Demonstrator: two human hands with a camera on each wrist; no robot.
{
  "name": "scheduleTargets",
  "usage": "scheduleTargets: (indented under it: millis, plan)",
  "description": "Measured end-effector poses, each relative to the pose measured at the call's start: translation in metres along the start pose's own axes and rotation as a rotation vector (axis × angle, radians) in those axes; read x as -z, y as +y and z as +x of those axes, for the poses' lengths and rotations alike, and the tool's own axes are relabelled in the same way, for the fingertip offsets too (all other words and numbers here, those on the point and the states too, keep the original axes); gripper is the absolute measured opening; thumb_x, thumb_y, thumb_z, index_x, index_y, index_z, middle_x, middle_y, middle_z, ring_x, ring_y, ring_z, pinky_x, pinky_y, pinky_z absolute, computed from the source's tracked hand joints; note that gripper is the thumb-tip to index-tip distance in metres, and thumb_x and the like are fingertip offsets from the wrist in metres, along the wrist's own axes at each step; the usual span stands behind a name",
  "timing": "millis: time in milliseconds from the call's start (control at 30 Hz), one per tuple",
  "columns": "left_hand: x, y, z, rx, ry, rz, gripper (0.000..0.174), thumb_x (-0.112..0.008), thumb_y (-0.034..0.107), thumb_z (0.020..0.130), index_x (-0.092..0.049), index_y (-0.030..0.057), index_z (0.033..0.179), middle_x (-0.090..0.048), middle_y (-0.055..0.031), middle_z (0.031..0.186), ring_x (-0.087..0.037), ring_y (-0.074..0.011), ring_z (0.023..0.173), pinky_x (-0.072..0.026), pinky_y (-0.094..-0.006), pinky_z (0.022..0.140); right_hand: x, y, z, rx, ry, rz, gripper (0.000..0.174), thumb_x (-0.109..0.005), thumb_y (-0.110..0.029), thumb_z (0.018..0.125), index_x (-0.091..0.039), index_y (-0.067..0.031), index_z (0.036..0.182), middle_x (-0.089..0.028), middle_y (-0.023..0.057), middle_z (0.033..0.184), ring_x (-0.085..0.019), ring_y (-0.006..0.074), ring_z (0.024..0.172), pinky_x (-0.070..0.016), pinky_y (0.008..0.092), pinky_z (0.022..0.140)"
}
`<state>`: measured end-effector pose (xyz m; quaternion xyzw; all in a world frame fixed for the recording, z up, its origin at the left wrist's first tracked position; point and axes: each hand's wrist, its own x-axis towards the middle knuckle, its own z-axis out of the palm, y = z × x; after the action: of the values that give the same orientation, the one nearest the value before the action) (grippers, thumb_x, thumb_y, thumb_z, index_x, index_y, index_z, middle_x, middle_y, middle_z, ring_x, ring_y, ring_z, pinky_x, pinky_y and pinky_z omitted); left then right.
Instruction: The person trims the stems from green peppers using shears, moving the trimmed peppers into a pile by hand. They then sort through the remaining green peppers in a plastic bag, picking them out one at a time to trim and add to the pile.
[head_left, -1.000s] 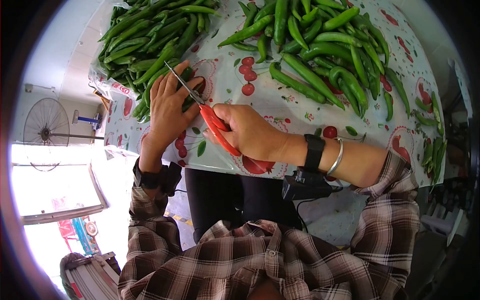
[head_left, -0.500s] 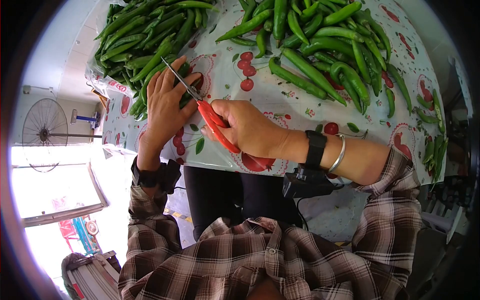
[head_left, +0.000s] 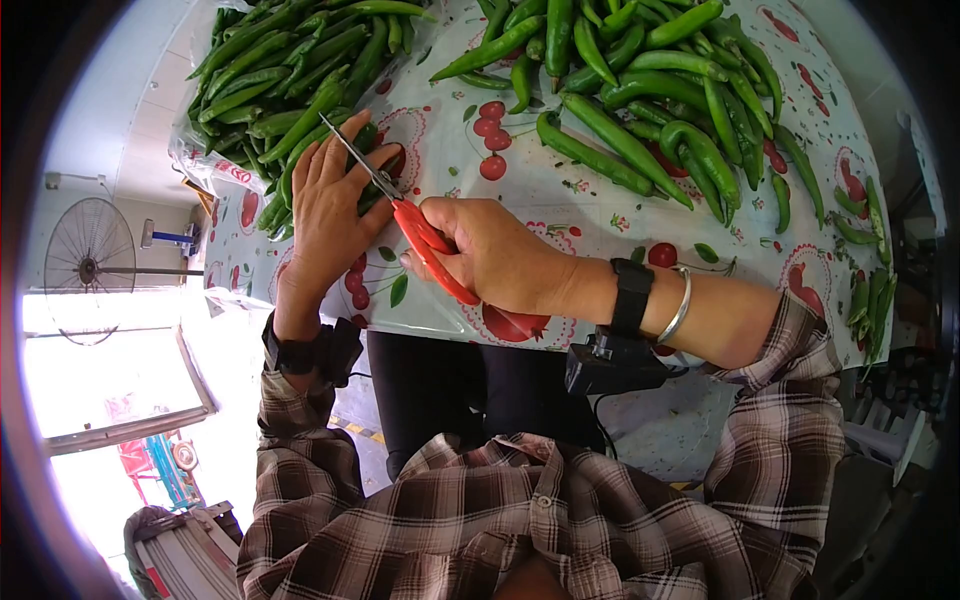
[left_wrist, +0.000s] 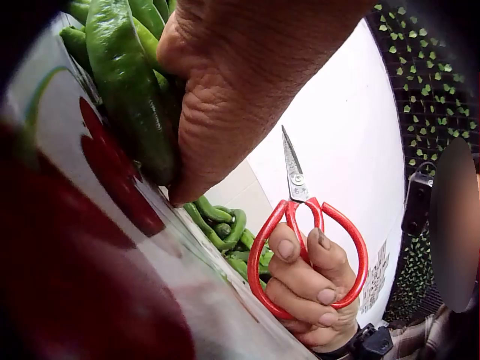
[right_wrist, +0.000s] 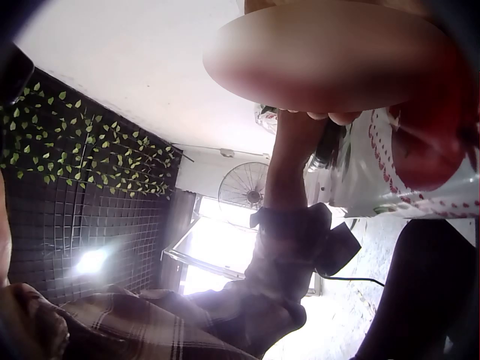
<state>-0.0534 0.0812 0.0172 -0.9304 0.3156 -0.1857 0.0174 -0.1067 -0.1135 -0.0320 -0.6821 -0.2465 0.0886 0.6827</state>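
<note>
My left hand (head_left: 330, 200) lies at the near edge of a heap of green peppers (head_left: 280, 90), fingers over it. In the left wrist view its thumb bends down against a long green pepper (left_wrist: 124, 82), holding it; the fingertips are hidden. My right hand (head_left: 505, 260) grips red-handled scissors (head_left: 430, 250), fingers through the loops. In the head view the blades slant across the left hand's index finger, pointing up and left. The left wrist view shows the scissors (left_wrist: 298, 181) with the blades nearly together.
Another pile of green peppers (head_left: 650, 100) spreads over the back right of the cherry-patterned tablecloth (head_left: 460, 150). Clear plastic (head_left: 190, 140) lies under the left heap. Small cut pieces and a few peppers (head_left: 868, 300) lie by the right edge.
Over the last second, both hands and the scissors have shifted very slightly up and left in the head view. The hold on the scissors and the pepper heaps look the same.
</note>
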Motion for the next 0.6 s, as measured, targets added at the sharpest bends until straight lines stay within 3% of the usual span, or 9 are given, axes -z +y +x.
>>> scheduleTargets:
  millis: [600]
  plan:
    - [-0.0007,0.0007,-0.0006,0.012,0.009,-0.014,0.049,-0.072,0.021,0.070,-0.066,0.0190,0.118,-0.042,-0.0047,0.146,-0.045,-0.0286,0.126,-0.0254,-0.0440,0.112,0.0009,-0.0036,-0.0003,-0.038,-0.024,0.054,0.025,-0.069,-0.017,0.089,-0.052,0.0003,0.085,-0.050,0.0014,0.067,-0.039,0.0070,0.063,-0.0387,0.0251,0.057]
